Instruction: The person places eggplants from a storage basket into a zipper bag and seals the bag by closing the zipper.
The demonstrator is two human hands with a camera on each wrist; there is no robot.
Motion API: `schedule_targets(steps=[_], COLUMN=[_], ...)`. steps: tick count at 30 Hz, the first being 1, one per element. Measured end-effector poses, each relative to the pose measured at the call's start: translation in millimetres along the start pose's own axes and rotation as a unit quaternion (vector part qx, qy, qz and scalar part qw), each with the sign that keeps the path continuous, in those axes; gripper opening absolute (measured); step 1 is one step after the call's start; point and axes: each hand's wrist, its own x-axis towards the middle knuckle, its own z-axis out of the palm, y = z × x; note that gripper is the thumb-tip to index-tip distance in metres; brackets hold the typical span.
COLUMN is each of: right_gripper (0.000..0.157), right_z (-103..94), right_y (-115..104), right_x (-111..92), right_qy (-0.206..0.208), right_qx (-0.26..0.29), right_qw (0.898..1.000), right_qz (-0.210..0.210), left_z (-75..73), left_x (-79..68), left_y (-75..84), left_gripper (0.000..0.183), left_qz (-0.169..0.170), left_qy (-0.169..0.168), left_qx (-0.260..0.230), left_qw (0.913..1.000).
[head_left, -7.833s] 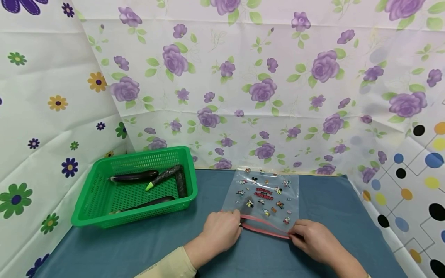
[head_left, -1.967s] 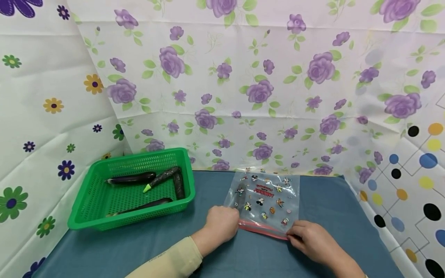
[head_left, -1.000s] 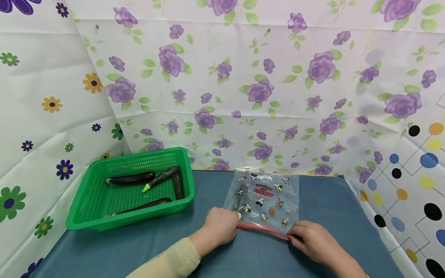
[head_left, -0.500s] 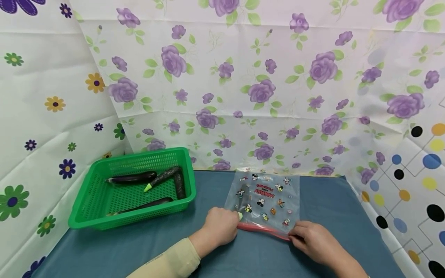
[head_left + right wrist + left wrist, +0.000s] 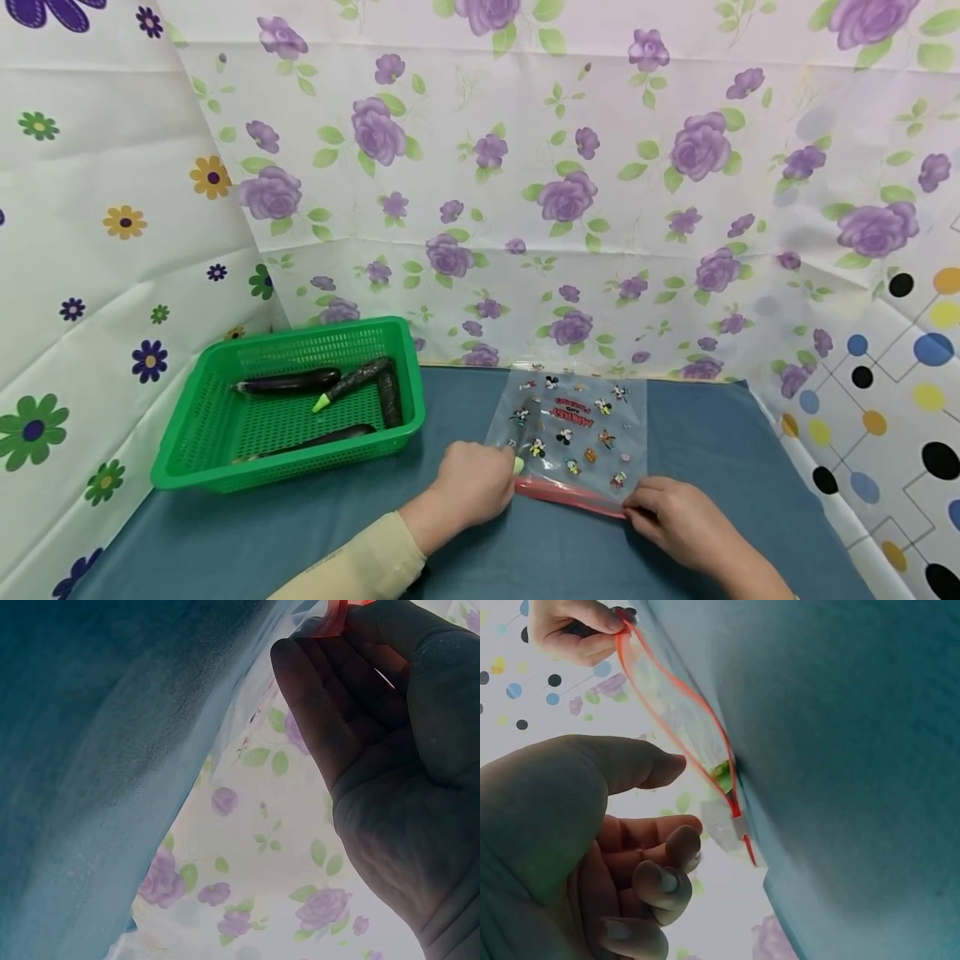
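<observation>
A clear zip bag (image 5: 573, 433) with cartoon prints and a red-edged mouth lies on the blue cloth. Inside, along its left side, shows a long dark vegetable (image 5: 531, 417) with a pale green tip (image 5: 518, 465), like an eggplant. My left hand (image 5: 476, 483) is at the left end of the mouth in the head view. In the left wrist view its thumb and curled fingers (image 5: 649, 742) are apart with nothing between them, beside the bag's small clear slider (image 5: 740, 826). My right hand (image 5: 671, 517) pinches the right corner of the red edge (image 5: 332, 619).
A green plastic basket (image 5: 176, 467) stands at the left. It holds dark eggplants (image 5: 288, 381) and dark speckled vegetables (image 5: 390, 398), one with a lime green tip. Patterned sheets (image 5: 450, 167) hang behind and at both sides of the blue cloth (image 5: 720, 442).
Earlier the bag's mouth gaped with my left hand on a dark end there; now the vegetable lies inside and the mouth looks flatter. My right hand keeps its pinch on the corner.
</observation>
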Motion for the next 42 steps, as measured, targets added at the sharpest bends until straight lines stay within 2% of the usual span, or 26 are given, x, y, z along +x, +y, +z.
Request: schedule_targets(steps=[13, 23, 31, 37, 42], right_gripper=[0.015, 0.015, 0.016, 0.015, 0.015], right_z=[1.3, 0.6, 0.7, 0.7, 0.4], right_y=[2, 1, 1, -1, -1], right_x=[-1, -1, -1, -1, -1], right_qy=[0.0, -0.002, 0.004, 0.003, 0.0], right_qx=[-0.004, -0.005, -0.009, -0.01, -0.01], right_qw=[1.0, 1.0, 1.0, 1.0, 1.0], right_qz=[-0.003, 0.001, -0.001, 0.003, 0.006], left_z=[-22.7, -31.8, -41.6, -48.7, -53.0], left_x=[0.4, 0.7, 1.0, -0.7, -3.8], left_y=[-17.5, -36.1, -56.8, -72.2, -84.7], left_gripper=[0.034, 0.034, 0.053, 0.055, 0.058], left_qz=[0.001, 0.002, -0.009, -0.011, -0.026], left_qy=[0.07, 0.179, 0.213, 0.244, 0.247], left_qx=[-0.052, -0.037, -0.041, -0.043, -0.042], left_qw=[0.9962, 0.9831, 0.9761, 0.9687, 0.9678])
